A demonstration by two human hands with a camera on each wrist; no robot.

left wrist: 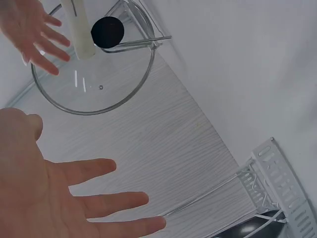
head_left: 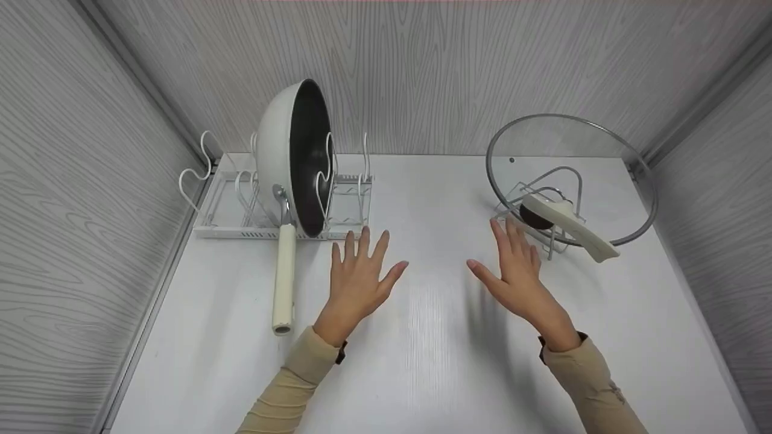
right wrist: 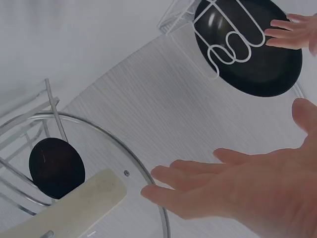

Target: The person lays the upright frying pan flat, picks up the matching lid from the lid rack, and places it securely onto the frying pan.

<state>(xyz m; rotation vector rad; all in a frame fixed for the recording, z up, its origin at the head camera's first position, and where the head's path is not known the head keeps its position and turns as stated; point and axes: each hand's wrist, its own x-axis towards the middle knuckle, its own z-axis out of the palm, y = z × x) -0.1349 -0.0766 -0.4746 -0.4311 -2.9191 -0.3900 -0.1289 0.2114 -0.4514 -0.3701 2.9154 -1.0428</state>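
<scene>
My left hand (head_left: pixel 357 286) is held with its fingers spread and straight, to the right of the frying pan's cream handle (head_left: pixel 284 280). It holds nothing. The white frying pan (head_left: pixel 274 141) with a dark inside stands on edge in a white wire rack (head_left: pixel 217 232). My right hand (head_left: pixel 518 283), fingers also extended and grasping nothing, is just left of a glass lid (head_left: pixel 609 163). That lid leans in a small metal wire stand (head_left: pixel 573 175), and its long cream handle (head_left: pixel 582 232) points toward the front right. In the right wrist view the fingertips overlap the lid's rim (right wrist: pixel 166 218); contact cannot be told.
The white tabletop (head_left: pixel 422 361) runs between grey wood-grain panels (head_left: pixel 416 72) at the back and both sides. Wire loops (head_left: pixel 202 172) stick up from the rack's left end, and others (head_left: pixel 365 160) rise right of the pan.
</scene>
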